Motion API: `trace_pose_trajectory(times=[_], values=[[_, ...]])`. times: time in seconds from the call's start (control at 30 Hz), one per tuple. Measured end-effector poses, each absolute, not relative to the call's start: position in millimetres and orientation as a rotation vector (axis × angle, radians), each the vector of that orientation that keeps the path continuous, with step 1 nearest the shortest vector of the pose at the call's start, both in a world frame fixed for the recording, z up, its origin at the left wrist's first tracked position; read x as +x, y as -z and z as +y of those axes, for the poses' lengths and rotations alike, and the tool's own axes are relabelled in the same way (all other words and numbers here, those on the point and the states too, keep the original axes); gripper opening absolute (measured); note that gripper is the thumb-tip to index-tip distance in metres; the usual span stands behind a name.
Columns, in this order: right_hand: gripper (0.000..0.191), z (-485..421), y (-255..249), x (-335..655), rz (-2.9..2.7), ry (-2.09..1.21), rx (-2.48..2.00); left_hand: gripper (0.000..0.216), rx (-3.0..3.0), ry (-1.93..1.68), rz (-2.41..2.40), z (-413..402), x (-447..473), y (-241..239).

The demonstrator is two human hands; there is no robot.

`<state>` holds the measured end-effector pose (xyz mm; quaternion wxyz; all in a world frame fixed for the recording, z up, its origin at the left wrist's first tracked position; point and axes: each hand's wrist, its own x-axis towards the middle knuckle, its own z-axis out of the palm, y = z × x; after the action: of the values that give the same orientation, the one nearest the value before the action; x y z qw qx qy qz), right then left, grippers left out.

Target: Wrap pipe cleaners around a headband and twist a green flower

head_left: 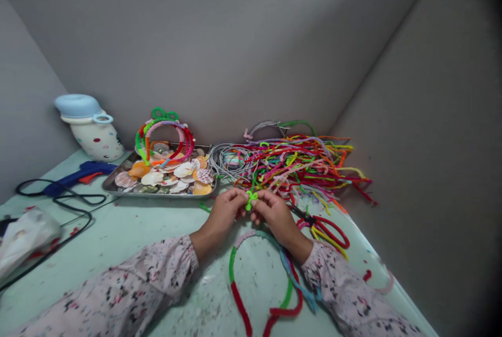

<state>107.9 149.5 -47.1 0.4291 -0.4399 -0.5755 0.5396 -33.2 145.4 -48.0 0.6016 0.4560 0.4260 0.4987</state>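
Between my two hands is a small bent piece of bright green pipe cleaner (251,200), twisted into little loops. My left hand (227,209) pinches its left side with thumb and fingers. On its right side my right hand (276,216) pinches it the same way. Below the hands lies a headband (232,261) wrapped in pink, green, red and blue fuzzy pipe cleaner. Part of its right side is hidden by loose red and blue strands. Red-handled scissors (333,229) rest just right of my right hand.
A metal tray (157,195) holds seashells and several wrapped headbands (145,138). Behind my hands spreads a heap of coloured pipe cleaners (301,161) beside coiled grey wire (223,161). At left are a blue glue gun (78,177), its black cord, a white plastic bag (29,237) and a blue-lidded container (96,138).
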Motion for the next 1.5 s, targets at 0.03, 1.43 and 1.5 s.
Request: trace_pose_trajectory(times=[0.03,1.43,1.5], values=[[0.015,149.9,47.6,108.0,-1.435,-1.349,-1.092,0.019,1.067,-1.148,0.977,144.9,-33.1,47.3],[0.004,147.5,54.9,106.7,-1.489,-1.112,-1.207,0.021,1.17,-1.168,1.18,146.9,-35.3,51.4],[0.004,147.5,55.6,106.7,-1.501,-1.105,-1.204,0.021,1.177,-1.165,1.195,146.4,-35.3,50.9]])
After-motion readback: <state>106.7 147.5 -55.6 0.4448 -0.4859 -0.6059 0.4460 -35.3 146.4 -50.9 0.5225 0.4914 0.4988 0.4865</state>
